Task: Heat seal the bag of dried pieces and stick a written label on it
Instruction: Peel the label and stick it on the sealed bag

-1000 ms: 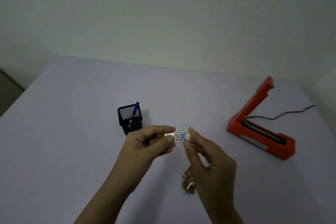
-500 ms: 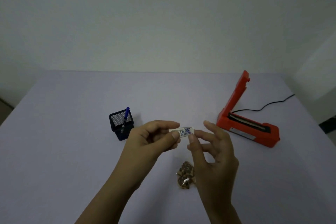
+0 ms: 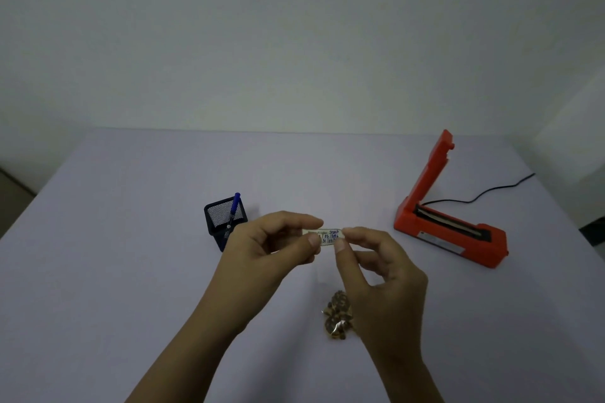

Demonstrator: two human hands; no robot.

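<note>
A small white label (image 3: 327, 235) with blue handwriting is held in the air above the table's middle. My left hand (image 3: 268, 249) pinches its left end between thumb and forefinger. My right hand (image 3: 376, 271) pinches its right end with thumb and fingertip. Below, on the table, lies the small clear bag of brown dried pieces (image 3: 337, 317), partly hidden behind my right wrist. The orange heat sealer (image 3: 448, 226) stands at the right with its lid raised.
A black mesh pen holder (image 3: 222, 217) with a blue pen (image 3: 234, 206) stands left of my hands. The sealer's black cord (image 3: 497, 190) runs off to the right edge. The table (image 3: 114, 255) is pale lilac; a wall rises behind it.
The camera view shifted, so the sealer and holder sit differently in frame. My right hand's fingers opened briefly, then closed back onto the label's right end. The left hand kept its pinch.
</note>
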